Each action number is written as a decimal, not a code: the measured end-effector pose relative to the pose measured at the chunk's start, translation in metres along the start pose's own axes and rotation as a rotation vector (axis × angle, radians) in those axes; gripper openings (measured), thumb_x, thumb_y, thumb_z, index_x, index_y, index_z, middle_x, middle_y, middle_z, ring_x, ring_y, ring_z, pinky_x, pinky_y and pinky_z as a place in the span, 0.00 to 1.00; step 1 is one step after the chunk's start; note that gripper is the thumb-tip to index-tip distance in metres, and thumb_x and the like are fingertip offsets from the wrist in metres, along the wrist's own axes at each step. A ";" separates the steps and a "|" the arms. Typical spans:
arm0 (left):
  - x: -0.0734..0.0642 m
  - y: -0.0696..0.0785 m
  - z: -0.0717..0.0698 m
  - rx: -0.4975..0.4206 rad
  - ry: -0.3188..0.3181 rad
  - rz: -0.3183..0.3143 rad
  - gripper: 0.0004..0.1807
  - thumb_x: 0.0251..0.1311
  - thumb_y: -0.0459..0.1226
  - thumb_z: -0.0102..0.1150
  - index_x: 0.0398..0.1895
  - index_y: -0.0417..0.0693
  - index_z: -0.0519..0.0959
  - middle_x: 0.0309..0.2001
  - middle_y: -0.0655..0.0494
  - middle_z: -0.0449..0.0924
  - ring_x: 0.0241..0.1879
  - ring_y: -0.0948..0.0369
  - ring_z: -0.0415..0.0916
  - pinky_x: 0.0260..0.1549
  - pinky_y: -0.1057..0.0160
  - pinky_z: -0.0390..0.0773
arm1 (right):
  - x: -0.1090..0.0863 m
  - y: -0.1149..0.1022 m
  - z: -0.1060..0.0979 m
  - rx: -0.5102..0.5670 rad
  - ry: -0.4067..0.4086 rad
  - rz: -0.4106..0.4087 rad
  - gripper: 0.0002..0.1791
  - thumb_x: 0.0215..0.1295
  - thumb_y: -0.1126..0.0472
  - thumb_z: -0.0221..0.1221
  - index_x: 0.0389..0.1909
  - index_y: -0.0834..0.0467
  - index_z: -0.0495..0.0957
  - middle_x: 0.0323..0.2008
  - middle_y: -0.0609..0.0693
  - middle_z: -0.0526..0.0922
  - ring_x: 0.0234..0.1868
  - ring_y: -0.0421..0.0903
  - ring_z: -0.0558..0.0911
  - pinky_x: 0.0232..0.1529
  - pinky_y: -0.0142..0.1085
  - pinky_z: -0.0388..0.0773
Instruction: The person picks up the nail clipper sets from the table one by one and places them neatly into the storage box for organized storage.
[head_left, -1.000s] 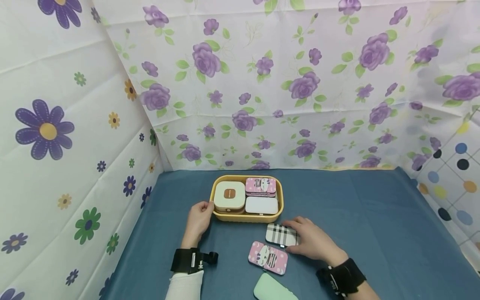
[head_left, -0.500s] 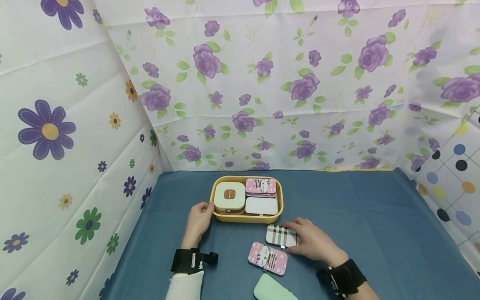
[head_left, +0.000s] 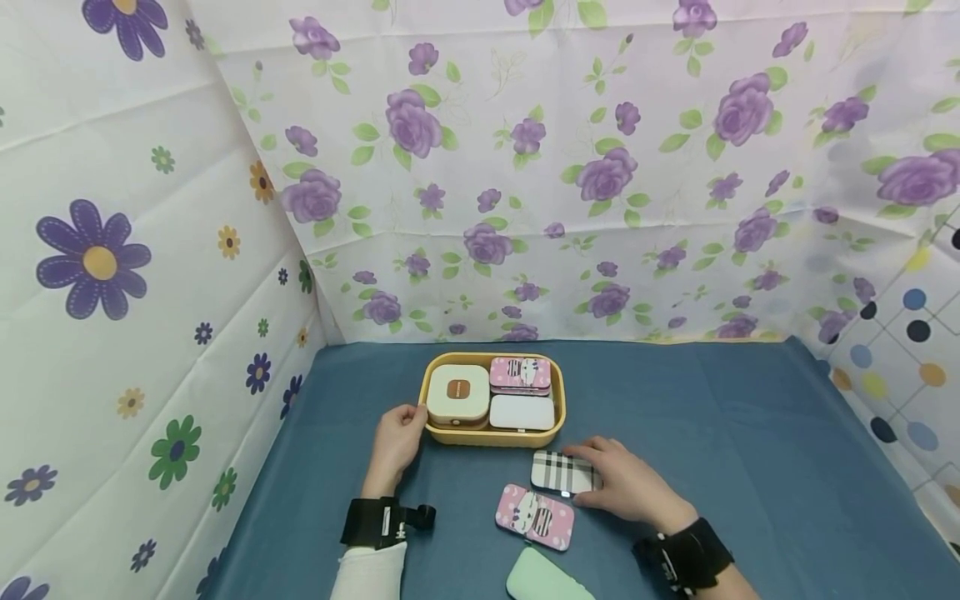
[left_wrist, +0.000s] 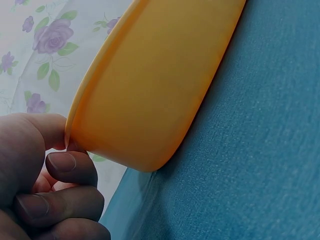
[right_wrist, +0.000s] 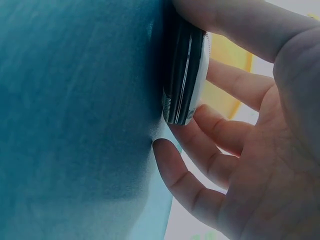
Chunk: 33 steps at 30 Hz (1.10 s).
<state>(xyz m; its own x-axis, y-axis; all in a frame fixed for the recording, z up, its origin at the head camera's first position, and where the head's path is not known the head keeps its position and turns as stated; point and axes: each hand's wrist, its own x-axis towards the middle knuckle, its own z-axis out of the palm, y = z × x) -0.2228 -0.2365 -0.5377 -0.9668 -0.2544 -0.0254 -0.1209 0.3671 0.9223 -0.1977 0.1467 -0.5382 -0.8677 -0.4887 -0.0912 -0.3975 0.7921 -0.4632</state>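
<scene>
My left hand (head_left: 397, 437) pinches the rim at the left end of a yellow plastic basket (head_left: 480, 437); in the left wrist view, thumb and index finger meet on the basket's edge (left_wrist: 150, 90). My right hand (head_left: 626, 483) grips a small flat case (head_left: 558, 472) with a black-and-white plaid lid, thumb on the near side and fingers on the far side. The right wrist view shows this case (right_wrist: 185, 75) from its dark side, low over the blue cloth. Its right end is hidden under the hand in the head view.
Inside the basket sit a cream square box (head_left: 459, 392), a pink cartoon case (head_left: 520, 372) on top of others, and a white case (head_left: 522, 412). Nearer on the blue cloth (head_left: 712, 433) lie another pink case (head_left: 535, 517) and a mint-green case (head_left: 547, 577). Flowered sheets (head_left: 487, 167) enclose the table.
</scene>
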 end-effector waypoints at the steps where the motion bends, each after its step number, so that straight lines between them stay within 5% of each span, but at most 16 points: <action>1: 0.000 0.000 0.000 -0.001 -0.001 -0.001 0.20 0.81 0.45 0.55 0.32 0.41 0.82 0.17 0.59 0.63 0.17 0.60 0.61 0.18 0.63 0.60 | 0.000 0.000 0.000 -0.003 -0.001 0.003 0.37 0.61 0.43 0.78 0.71 0.44 0.79 0.61 0.50 0.79 0.60 0.51 0.78 0.57 0.54 0.79; 33: 0.000 0.001 0.001 0.012 0.006 -0.010 0.19 0.80 0.45 0.55 0.33 0.41 0.83 0.17 0.59 0.64 0.17 0.60 0.61 0.19 0.63 0.60 | -0.004 0.001 -0.007 0.000 0.010 0.006 0.41 0.60 0.44 0.78 0.72 0.55 0.79 0.61 0.51 0.80 0.61 0.52 0.77 0.59 0.53 0.78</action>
<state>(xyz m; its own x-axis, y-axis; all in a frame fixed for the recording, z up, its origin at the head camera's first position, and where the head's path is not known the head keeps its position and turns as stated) -0.2233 -0.2356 -0.5370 -0.9640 -0.2640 -0.0325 -0.1337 0.3753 0.9172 -0.1968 0.1519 -0.5317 -0.8729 -0.4805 -0.0846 -0.3927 0.7948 -0.4626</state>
